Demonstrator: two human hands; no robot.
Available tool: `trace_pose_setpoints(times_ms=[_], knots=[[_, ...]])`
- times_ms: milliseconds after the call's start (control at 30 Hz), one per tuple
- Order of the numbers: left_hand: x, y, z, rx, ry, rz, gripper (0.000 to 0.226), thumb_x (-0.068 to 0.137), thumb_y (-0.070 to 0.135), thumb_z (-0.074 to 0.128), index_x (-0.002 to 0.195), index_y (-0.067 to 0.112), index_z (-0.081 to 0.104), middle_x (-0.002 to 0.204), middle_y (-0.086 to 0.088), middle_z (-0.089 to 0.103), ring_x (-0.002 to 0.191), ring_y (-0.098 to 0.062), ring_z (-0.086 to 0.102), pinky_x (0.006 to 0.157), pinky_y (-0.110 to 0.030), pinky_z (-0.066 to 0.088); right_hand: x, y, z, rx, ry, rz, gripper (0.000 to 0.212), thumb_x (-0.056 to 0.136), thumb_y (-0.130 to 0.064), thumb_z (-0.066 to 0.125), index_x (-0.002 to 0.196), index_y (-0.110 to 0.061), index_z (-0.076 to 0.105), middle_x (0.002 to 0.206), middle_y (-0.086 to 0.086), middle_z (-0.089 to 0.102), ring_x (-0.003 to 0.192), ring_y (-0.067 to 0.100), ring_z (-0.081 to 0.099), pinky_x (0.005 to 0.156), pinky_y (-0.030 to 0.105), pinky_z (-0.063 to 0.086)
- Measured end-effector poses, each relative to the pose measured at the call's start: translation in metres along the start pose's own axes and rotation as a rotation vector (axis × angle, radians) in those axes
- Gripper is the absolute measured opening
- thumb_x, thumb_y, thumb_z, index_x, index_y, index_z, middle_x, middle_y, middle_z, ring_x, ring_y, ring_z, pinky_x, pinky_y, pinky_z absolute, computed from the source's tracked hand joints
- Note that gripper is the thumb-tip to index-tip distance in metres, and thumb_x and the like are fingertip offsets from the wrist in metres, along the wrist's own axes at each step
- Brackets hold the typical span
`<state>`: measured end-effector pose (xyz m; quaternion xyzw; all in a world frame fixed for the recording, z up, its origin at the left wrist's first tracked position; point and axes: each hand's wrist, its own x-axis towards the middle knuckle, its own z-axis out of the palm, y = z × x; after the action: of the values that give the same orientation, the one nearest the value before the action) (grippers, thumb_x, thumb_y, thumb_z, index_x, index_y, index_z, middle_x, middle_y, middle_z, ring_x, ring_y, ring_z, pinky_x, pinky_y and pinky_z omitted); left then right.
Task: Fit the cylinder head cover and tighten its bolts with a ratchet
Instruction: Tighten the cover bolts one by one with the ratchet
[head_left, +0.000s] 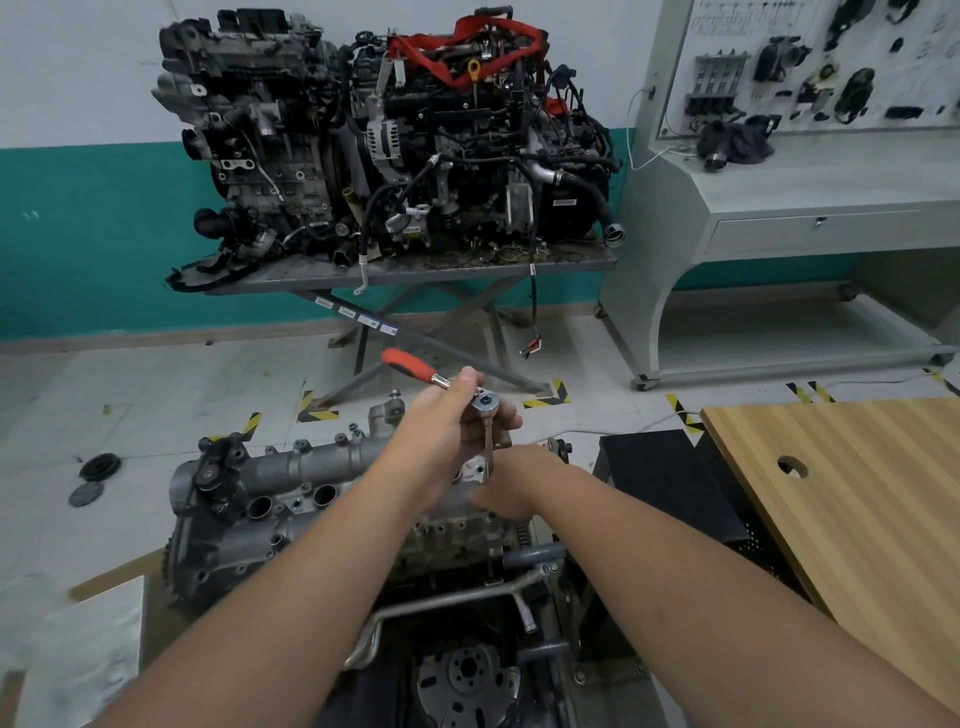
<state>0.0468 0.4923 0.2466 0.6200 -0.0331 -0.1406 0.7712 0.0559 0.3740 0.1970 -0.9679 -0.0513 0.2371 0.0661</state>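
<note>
A grey aluminium cylinder head cover (291, 467) lies on top of the engine in front of me. My left hand (447, 415) grips the head of a ratchet (485, 401) whose red handle (410, 365) points up and to the left. A thin extension bar (489, 454) drops from the ratchet head down to the cover's right part. My right hand (511, 488) is wrapped around the bar's lower end, low against the cover, and hides the socket and bolt there.
A wooden table (857, 499) with a round hole stands at the right, a black crate (670, 483) beside it. Two engines sit on a scissor stand (405, 270) ahead. A white training bench (810, 218) is at far right. Round black parts (98, 465) lie on the floor at left.
</note>
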Motion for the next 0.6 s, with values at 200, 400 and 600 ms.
trace_pose_setpoints(times_ms=[200,400,600], knots=[[0.006,0.024,-0.014,0.277,-0.196,-0.128,0.051,0.103,0.043,0.039,0.072,0.034,0.078,0.095,-0.01,0.077,0.098,-0.027,0.073,0.106,-0.058,0.045,-0.003,0.0,-0.002,0.016,-0.007,0.004,0.034,0.093,-0.048,0.048,0.102,-0.017,0.058,0.097,0.004,0.059,0.091,0.025,0.057,0.075,0.035,0.046],[0.013,0.032,-0.013,0.334,-0.29,-0.163,0.036,0.106,0.032,0.042,0.098,0.014,0.071,0.096,-0.014,0.076,0.093,-0.027,0.073,0.091,-0.045,0.057,0.002,0.002,0.001,-0.007,-0.002,-0.011,0.034,0.092,-0.051,0.048,0.094,-0.019,0.059,0.091,0.0,0.058,0.089,0.024,0.055,0.072,0.034,0.043],[0.004,0.055,-0.001,0.887,-0.383,-0.01,0.023,0.106,0.03,0.043,0.1,0.02,0.064,0.079,0.002,0.075,0.072,-0.01,0.069,0.069,-0.032,0.054,0.003,0.0,0.0,-0.053,-0.032,-0.03,0.034,0.093,-0.052,0.046,0.093,-0.018,0.053,0.092,0.002,0.051,0.1,0.026,0.054,0.078,0.036,0.041]])
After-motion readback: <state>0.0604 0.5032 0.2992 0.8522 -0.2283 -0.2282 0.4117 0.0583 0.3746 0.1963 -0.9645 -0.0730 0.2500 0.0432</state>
